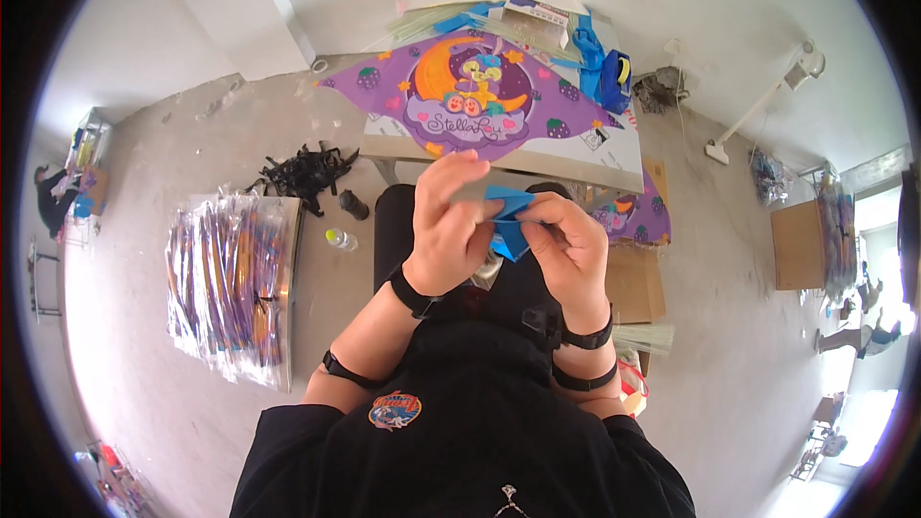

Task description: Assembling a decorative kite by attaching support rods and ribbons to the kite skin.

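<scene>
Pinching a folded blue sheet (508, 221) at frame centre, left hand (449, 230) and right hand (566, 249) closed on its edges, held above the lap, short of the table's (537, 165) near edge. Spread on that table, upper centre: purple kite (470, 96), wingtips overhanging both sides. Lying at left on open floor: packets (230, 288), black scraps (305, 171); bare floor at right.

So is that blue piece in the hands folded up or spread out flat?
Folded. The blue piece is bunched into a small creased wedge, pinched between the left hand and right hand, unlike the purple kite spread flat on the table.
</scene>
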`<state>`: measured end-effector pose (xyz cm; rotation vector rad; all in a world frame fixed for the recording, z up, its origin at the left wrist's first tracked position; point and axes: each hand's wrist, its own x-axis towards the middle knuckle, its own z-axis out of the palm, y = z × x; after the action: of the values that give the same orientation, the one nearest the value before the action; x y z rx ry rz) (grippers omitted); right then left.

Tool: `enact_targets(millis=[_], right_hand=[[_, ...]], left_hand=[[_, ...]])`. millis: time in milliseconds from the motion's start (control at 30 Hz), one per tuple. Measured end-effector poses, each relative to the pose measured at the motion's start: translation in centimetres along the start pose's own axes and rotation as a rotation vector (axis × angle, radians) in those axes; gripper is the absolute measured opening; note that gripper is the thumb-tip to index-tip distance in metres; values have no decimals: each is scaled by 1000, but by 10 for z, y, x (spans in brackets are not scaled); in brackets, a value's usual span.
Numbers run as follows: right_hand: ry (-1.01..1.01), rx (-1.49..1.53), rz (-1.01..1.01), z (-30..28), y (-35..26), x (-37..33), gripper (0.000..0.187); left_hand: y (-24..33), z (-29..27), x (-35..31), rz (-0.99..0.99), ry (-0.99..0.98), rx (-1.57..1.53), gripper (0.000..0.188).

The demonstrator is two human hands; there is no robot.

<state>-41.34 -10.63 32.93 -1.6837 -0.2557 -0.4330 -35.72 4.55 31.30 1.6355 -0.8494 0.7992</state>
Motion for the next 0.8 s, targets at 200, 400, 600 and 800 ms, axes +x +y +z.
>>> enact_targets(millis=[200, 400, 600, 800], right_hand=[[-8, 237, 307, 5, 22, -20, 8], [-59, 342, 548, -1, 65, -9, 7], [142, 505, 700, 8, 145, 9, 8], [218, 169, 739, 19, 261, 15, 6]], left_hand=[[-15, 1, -34, 286, -38, 129, 26], [-54, 14, -40, -28, -92, -36, 23], [-115, 40, -69, -867, 76, -270, 6], [-242, 45, -115, -965, -252, 112, 9]])
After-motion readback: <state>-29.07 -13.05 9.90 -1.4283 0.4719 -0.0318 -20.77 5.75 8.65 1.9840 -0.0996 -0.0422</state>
